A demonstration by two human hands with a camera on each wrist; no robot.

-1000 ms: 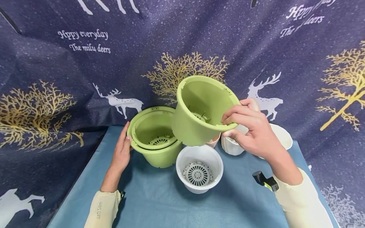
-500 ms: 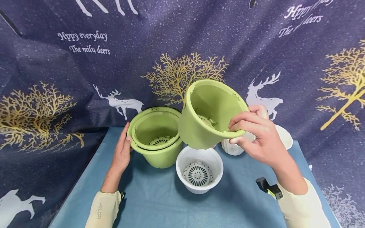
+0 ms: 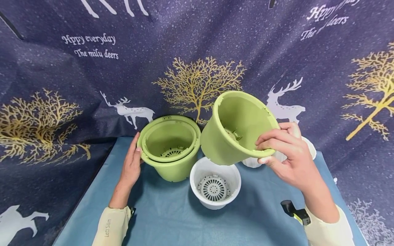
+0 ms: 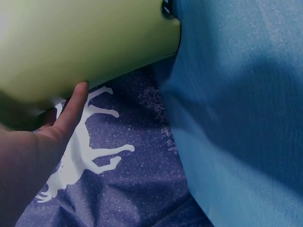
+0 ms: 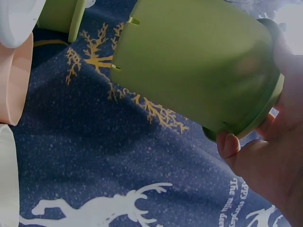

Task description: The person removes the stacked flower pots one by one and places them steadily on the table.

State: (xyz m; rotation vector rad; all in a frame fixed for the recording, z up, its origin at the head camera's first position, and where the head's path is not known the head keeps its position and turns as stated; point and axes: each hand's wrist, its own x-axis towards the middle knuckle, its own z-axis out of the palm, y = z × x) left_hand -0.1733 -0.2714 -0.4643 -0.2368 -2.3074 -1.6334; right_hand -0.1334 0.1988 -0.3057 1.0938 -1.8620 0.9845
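Since the earlier frames, the raised green pot (image 3: 241,125) has shifted to the right and slightly lower along with the right hand (image 3: 289,157), while the left hand (image 3: 131,164) and the nested green pots (image 3: 173,172) have stayed put. The right hand pinches the rim, fingers inside and thumb outside; that pot hangs tilted above the table, mouth facing up and right. Well apart from it, the left hand rests its fairly straight fingers against the left side of the nested green pots. Just beside these, a white pot (image 3: 214,187) stands upright on blue cloth (image 3: 172,218); the raised base hides part of its rim. A peach pot (image 5: 14,85) shows in the right wrist view.
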